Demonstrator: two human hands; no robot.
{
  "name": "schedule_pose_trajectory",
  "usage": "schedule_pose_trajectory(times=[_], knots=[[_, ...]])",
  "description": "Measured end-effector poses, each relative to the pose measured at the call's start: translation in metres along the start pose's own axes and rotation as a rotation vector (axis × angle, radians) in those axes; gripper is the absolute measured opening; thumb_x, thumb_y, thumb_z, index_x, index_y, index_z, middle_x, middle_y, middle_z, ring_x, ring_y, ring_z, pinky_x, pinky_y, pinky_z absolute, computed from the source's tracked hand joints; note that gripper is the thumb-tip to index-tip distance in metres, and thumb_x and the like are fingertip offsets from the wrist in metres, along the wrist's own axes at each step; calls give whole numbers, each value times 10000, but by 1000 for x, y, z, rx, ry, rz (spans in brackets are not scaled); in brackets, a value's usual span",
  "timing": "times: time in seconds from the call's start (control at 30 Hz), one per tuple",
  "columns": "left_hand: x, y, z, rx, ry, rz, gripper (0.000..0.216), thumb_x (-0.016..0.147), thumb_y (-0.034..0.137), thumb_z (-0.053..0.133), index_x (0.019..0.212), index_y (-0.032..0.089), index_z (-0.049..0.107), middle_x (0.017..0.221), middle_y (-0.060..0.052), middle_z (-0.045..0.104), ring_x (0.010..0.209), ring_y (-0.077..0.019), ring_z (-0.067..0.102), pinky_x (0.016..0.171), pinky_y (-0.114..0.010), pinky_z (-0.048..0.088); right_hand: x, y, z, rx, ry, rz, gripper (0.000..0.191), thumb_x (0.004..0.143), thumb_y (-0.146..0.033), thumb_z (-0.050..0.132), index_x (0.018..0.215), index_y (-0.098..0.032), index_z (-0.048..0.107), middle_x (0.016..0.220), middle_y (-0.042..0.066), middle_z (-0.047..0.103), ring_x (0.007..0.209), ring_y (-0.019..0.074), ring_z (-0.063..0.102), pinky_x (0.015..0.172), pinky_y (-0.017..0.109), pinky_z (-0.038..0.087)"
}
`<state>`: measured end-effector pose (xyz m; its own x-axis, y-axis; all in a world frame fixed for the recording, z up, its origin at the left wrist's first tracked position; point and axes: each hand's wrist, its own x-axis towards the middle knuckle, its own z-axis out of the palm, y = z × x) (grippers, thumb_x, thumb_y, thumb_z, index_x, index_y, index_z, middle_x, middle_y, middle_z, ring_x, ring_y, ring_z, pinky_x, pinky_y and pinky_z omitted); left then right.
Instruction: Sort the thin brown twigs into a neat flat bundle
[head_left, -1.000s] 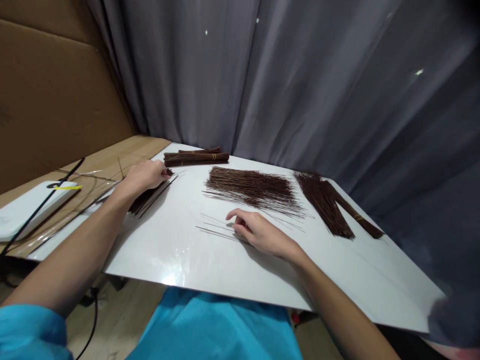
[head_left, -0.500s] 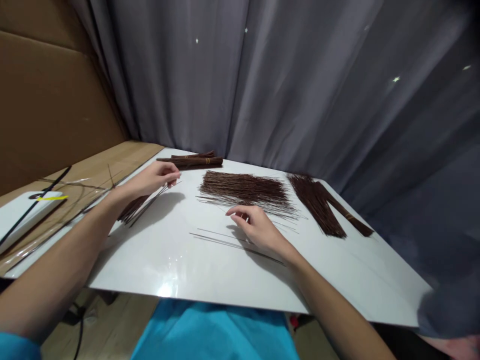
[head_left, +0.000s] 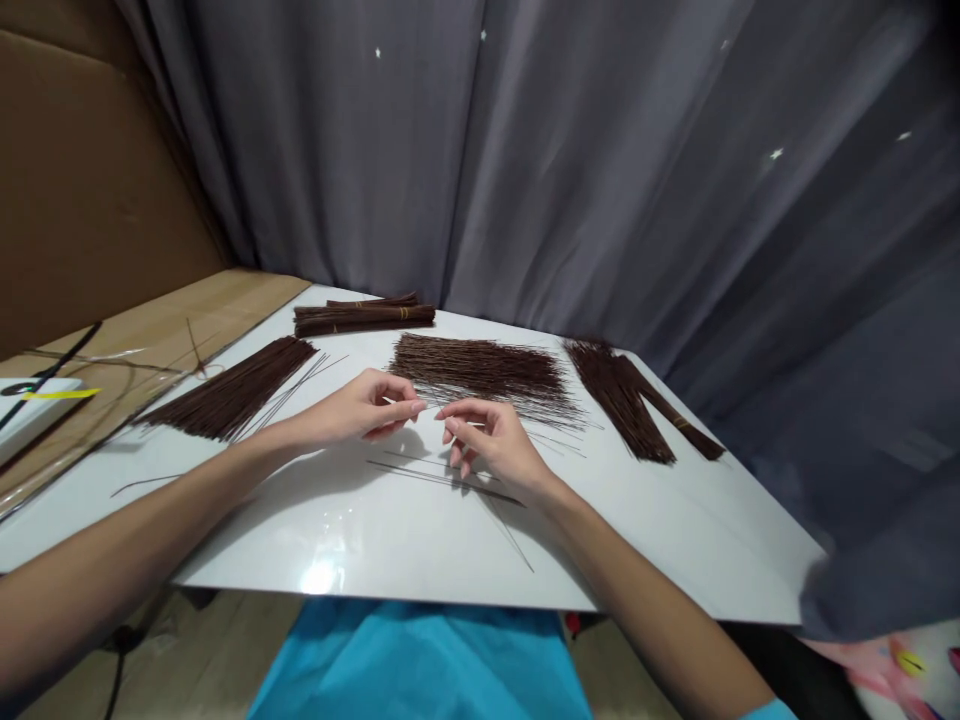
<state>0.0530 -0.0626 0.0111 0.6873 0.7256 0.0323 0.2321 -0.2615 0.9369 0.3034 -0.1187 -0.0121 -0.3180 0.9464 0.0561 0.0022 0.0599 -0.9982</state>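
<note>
Head view: a loose pile of thin brown sticks (head_left: 480, 365) lies on a white table (head_left: 645, 550) and serves as the landmark. Just on its near side, the left hand (head_left: 382, 403) and right hand (head_left: 491, 440) face each other, a small gap between them. The left thumb and index finger come close together; the right fingers are loosely curled. Whether either grips a stick, I cannot tell. A few separate sticks (head_left: 412, 472) lie nearer the person than the pile, partly under the right hand.

The work looks partway through. Tied bundles (head_left: 367, 318), with yellowish bands, lie behind the pile to its left, and another banded bundle (head_left: 686, 428) lies to its right. Between that one and the pile is an unbound-looking batch (head_left: 621, 408); a fanned batch (head_left: 232, 390) lies to the pile's left. The pile itself is unbound, with uneven ends.

No brand, label or writing is readable; a yellow strip (head_left: 64, 394), far left of the pile, shows no legible text.
</note>
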Motion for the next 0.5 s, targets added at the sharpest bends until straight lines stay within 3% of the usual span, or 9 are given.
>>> schedule_pose_trajectory(times=[0.13,0.3,0.4,0.5], knots=[[-1,-2,4,-3,-73,-8,322,1018,526,662,1067,216,734,594,24,562,459,-108,455,455,-237,341,0,4,3,51,39,28,391,880,-491,846,1097,-173,776,883,53,732,631,155,715,495,259,600],[0,-9,5,-22,-59,-27,392,1038,500,626,1322,237,688,701,-2,644,462,-126,533,426,-237,392,2,9,1,71,85,67,396,865,-479,857,1081,-157,778,896,68,755,631,157,719,493,251,595],[1,-8,5,13,-25,-18,399,1049,477,617,1329,208,710,653,11,609,455,-100,478,440,-212,359,2,10,1,77,91,71,408,859,-482,861,1075,-144,789,905,81,764,623,155,714,486,248,592],[2,-3,7,94,30,21,384,1040,492,636,1184,175,797,710,-19,672,495,-83,440,461,-201,326,1,9,3,81,84,65,421,849,-490,873,1068,-139,795,899,87,772,619,149,709,491,240,590]])
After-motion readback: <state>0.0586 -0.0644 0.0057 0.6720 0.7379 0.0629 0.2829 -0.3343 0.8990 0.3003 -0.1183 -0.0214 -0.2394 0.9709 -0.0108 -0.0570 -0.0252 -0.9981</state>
